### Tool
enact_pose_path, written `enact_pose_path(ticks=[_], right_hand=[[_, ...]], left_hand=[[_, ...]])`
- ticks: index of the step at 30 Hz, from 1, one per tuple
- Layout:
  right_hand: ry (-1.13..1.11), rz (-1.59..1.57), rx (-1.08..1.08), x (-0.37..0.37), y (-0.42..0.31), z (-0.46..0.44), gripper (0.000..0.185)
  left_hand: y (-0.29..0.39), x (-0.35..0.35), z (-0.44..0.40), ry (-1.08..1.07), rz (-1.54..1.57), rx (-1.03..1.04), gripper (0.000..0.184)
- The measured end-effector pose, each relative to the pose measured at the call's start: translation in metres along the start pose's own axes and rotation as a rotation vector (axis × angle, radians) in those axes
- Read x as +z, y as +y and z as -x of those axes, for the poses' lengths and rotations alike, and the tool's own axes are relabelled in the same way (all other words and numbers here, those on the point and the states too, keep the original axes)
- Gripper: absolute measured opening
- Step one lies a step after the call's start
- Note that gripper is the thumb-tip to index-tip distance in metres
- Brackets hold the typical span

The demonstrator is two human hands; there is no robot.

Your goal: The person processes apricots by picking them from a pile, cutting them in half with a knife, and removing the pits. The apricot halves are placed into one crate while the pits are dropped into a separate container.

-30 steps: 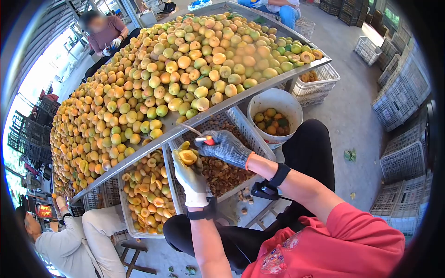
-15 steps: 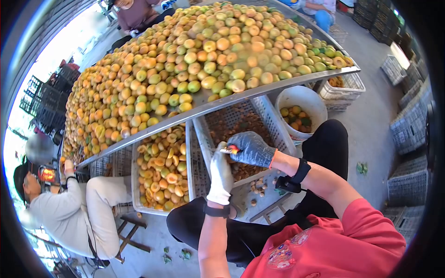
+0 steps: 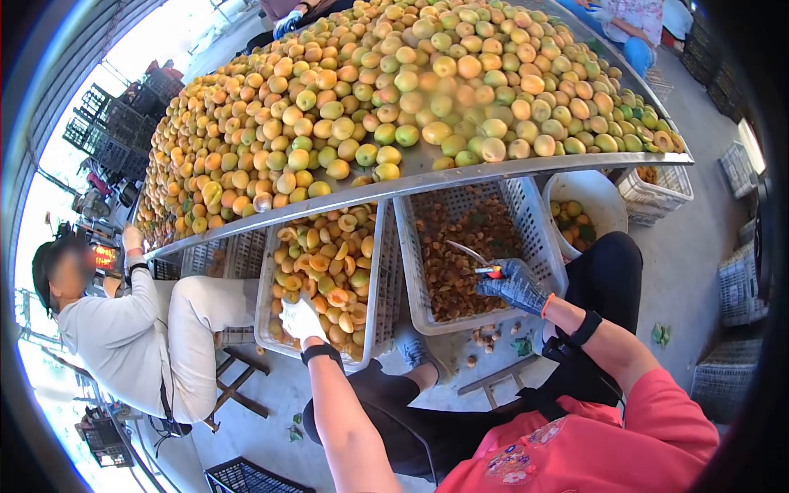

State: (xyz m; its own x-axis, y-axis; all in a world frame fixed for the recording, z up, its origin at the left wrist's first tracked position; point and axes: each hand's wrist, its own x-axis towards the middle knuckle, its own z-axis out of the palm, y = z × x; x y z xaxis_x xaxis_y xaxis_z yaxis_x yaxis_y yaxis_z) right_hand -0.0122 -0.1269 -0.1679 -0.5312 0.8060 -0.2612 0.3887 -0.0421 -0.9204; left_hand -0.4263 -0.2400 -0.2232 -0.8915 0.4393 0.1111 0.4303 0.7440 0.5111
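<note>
My right hand [image 3: 516, 285], in a dark grey glove, grips a small knife [image 3: 491, 270] with a red and yellow handle. Its thin curved blade points up and left, above a crate of apricot stones [image 3: 448, 304]. Down at the crate's left, my left hand [image 3: 304, 320] in a white glove reaches over halved apricots [image 3: 329, 255] in a pale plastic crate [image 3: 380, 263]. Its fingers look apart, with nothing visible in them; the fingertips are partly lost against the fruit. Whole apricots [image 3: 353, 107] are heaped on the metal-edged table [image 3: 427, 182] above both crates.
A white bucket [image 3: 588, 193] with some fruit stands right of the stone crate. Another person [image 3: 123, 329] sits at the left beside the table; others sit beyond it. Stacked crates [image 3: 740, 283] line the right side. A black crate [image 3: 251, 476] lies on the floor below.
My hands were together over the stone crate and have parted. The left moved left to the halved apricots; the right moved right with the knife. The view has shifted too.
</note>
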Motion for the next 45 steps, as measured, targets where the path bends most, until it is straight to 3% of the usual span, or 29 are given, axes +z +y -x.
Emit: enact_pose_path(ticks=[1, 4, 6, 7, 8, 10, 14, 16, 18, 20, 23, 25, 26, 28, 29, 31, 32, 33, 38, 39, 41, 42, 44, 45], right_hand=[[0.01, -0.001, 0.058, -0.002, -0.001, 0.0, 0.034], [0.013, -0.059, 0.147, 0.0, 0.003, -0.001, 0.03], [0.02, 0.031, 0.163, 0.0, 0.023, -0.004, 0.027], [0.06, 0.016, -0.007, 0.004, 0.036, -0.006, 0.026], [0.037, 0.032, 0.004, 0.002, 0.035, -0.007, 0.026], [0.075, 0.169, 0.181, 0.001, 0.027, 0.001, 0.028], [0.029, -0.096, 0.304, 0.006, 0.029, 0.001, 0.026], [0.021, -0.041, 0.358, 0.011, 0.033, -0.005, 0.022], [0.036, -0.025, 0.536, 0.016, 0.022, -0.007, 0.021], [0.0, -0.023, 0.537, 0.019, 0.027, -0.008, 0.019], [0.034, -0.033, 0.455, 0.029, 0.043, -0.005, 0.015], [0.022, 0.011, 0.512, 0.031, 0.038, -0.005, 0.015], [0.015, 0.047, 0.563, 0.031, 0.038, -0.006, 0.015], [0.056, 0.072, 0.478, 0.035, 0.041, -0.008, 0.012], [0.063, 0.016, 0.561, 0.035, 0.036, -0.01, 0.012], [0.069, -0.017, 0.642, 0.037, 0.034, -0.011, 0.013], [0.073, -0.013, 0.642, 0.039, 0.033, -0.014, 0.013], [0.077, -0.036, 0.645, 0.042, 0.03, -0.015, 0.013], [0.112, -0.083, 0.632, 0.037, 0.028, -0.021, 0.015], [0.115, -0.092, 0.636, 0.038, 0.029, -0.021, 0.015], [0.112, -0.053, 0.628, 0.039, 0.033, -0.02, 0.015], [0.107, -0.055, 0.627, 0.042, 0.033, -0.021, 0.015], [0.084, -0.074, 0.665, 0.046, 0.032, -0.023, 0.013], [0.077, -0.072, 0.66, 0.047, 0.031, -0.023, 0.013]], left_hand=[[0.0, 0.002, -0.004, 0.042, -0.272, -0.003, 0.053], [0.022, 0.01, -0.003, -0.03, -0.471, 0.121, 0.056], [0.021, 0.034, -0.008, -0.141, -0.542, 0.204, 0.047], [0.019, 0.046, -0.011, -0.138, -0.515, 0.159, 0.045], [0.024, 0.051, -0.012, -0.134, -0.49, 0.111, 0.044], [0.022, 0.048, -0.03, -0.264, -0.359, 0.182, 0.043], [0.038, 0.01, -0.051, -0.576, -0.284, 0.167, 0.041], [0.018, 0.014, -0.062, -0.533, -0.27, 0.324, 0.047], [0.006, 0.012, -0.089, -0.534, -0.206, 0.281, 0.042], [0.031, -0.01, -0.106, -0.528, 0.22, 0.148, 0.028], [0.018, 0.02, -0.154, -0.501, 0.42, 0.055, 0.019], [0.037, 0.033, -0.157, -0.6, 0.543, -0.103, 0.017], [0.025, 0.057, -0.172, -0.663, 0.274, 0.026, 0.016], [0.021, 0.106, -0.202, -0.436, -0.516, 0.576, 0.021], [0.031, 0.106, -0.202, -0.441, -0.515, 0.58, 0.021], [0.064, 0.093, -0.194, -0.485, 0.108, 0.396, 0.029], [0.051, 0.119, -0.219, -0.519, 0.272, 0.548, 0.048], [0.031, 0.142, -0.236, -0.526, 0.278, 0.547, 0.048], [0.066, 0.081, -0.208, -0.351, -1.472, 0.96, 0.049], [0.047, 0.087, -0.223, -0.349, -1.478, 0.97, 0.049], [-0.011, 0.097, -0.26, -0.593, 0.246, 0.311, 0.039], [0.009, 0.069, -0.225, -0.54, 0.846, 0.016, 0.027], [-0.007, 0.057, -0.225, -0.422, 0.577, 0.332, 0.02], [-0.01, 0.06, -0.224, -0.407, 0.491, 0.252, 0.024]])
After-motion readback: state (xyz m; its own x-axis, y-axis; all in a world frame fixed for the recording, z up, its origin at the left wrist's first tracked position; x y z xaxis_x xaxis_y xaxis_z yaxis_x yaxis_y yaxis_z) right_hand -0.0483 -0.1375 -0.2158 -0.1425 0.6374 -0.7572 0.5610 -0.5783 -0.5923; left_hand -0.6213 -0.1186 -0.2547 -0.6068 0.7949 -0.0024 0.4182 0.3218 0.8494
